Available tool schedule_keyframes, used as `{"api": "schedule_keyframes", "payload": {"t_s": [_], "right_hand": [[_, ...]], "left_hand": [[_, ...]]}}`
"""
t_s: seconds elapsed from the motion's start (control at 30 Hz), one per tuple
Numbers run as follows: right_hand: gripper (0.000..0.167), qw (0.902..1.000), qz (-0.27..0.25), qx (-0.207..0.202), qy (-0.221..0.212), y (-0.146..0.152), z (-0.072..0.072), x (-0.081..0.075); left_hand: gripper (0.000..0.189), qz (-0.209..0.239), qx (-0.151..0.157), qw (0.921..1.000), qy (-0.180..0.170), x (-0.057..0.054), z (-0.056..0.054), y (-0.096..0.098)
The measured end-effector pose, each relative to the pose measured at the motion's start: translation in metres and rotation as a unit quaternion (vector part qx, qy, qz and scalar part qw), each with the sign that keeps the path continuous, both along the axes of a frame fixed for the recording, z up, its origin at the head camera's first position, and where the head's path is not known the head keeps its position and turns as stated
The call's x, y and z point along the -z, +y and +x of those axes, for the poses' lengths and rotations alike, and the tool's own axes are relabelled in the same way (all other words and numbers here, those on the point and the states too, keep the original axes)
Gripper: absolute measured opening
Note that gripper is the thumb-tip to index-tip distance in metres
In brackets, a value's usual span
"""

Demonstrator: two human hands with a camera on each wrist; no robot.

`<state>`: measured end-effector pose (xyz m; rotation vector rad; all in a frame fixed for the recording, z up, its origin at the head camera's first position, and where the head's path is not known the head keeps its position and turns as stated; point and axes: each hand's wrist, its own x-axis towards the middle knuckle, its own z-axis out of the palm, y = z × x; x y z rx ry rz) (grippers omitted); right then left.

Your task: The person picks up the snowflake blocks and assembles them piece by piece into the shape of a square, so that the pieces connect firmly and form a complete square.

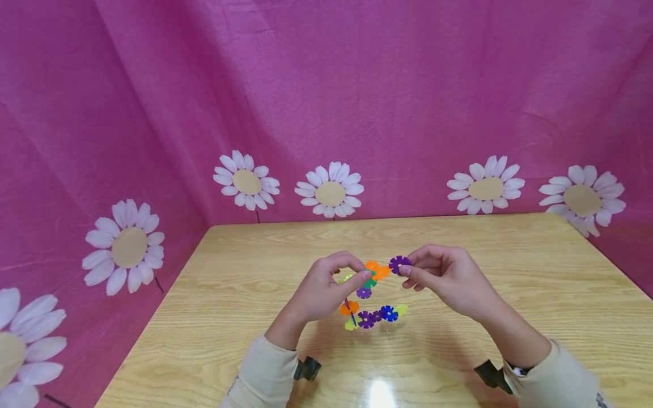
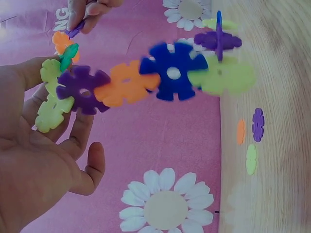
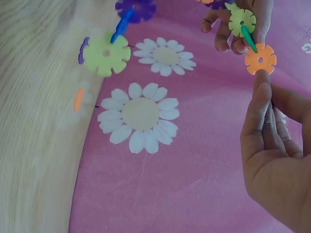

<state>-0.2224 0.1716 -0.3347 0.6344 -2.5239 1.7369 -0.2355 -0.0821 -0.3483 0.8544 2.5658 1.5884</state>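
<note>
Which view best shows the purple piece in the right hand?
Head view: the purple piece faces the camera. Left wrist view shows it nearly edge-on, partly covered; right wrist view does not show it.

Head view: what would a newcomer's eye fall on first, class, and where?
Probably the magenta cloth behind the table, dotted with big white daisies. Next might come the colourful chain at lower centre, held by the left grip, and the purple disc that the right grip pinches just right of it.

Looked forward and down from the head, sharing the flower chain (image 2: 188, 83) with both closer wrist views' upper halves.
</note>
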Motion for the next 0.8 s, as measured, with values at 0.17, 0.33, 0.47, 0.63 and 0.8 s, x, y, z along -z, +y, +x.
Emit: {"api": "schedule_keyframes", "payload": {"t_s": [0.17, 0.33, 0.47, 0.63, 0.8], "right_hand": [[0.017, 1.0000, -0.005, -0.007, 0.002, -0.0011, 0.0009, 0.0012], [0.015, 0.9995, -0.012, -0.028, 0.004, -0.0039, -0.0005, 0.0045], [0.019, 0.9992, -0.008, -0.039, -0.003, -0.0052, -0.0015, 0.0068], [0.025, 0.9991, 0.000, -0.040, -0.012, -0.0053, -0.0011, 0.0075], [0.025, 0.9991, 0.012, -0.039, -0.014, -0.0071, -0.0017, 0.0100]], "left_hand": [[0.011, 0.006, 0.005, 1.0000, -0.004, -0.0017, 0.0018, 0.0012], [0.012, 0.009, 0.001, 0.9999, -0.009, -0.0012, 0.0019, 0.0014], [0.012, 0.003, -0.010, 0.9999, -0.011, 0.0001, 0.0019, 0.0017], [0.015, -0.007, -0.009, 0.9997, -0.021, 0.0000, 0.0025, 0.0035], [0.012, -0.001, -0.002, 0.9999, -0.016, 0.0000, 0.0030, 0.0045]]}}
